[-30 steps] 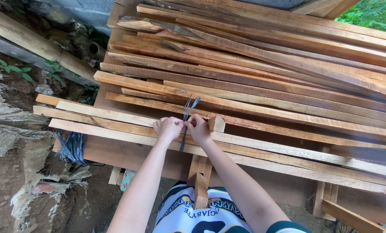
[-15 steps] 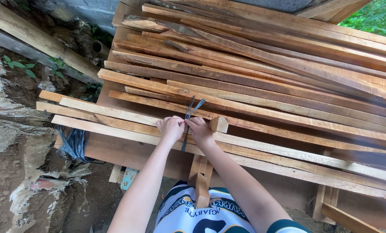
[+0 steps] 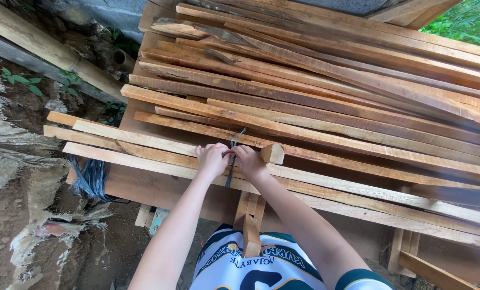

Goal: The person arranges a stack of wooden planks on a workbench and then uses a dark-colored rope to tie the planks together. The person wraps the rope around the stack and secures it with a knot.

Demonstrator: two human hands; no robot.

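Observation:
My left hand and my right hand meet over a long pale wooden slat at the front of a stack. Both pinch a dark thin strap that runs across the slats between my fingers, with its loose ends sticking up past my knuckles. A short square wood block lies just right of my right hand. Several long slats are piled behind, running left to right.
The slats rest on a wooden bench with legs below. A bundle of dark straps hangs off the bench's left end. Dirt, torn sacking and a thick pole lie at the left. Green plants show at top right.
Both hands stay pressed together on the strap with only slight finger movement. The view has shifted a little.

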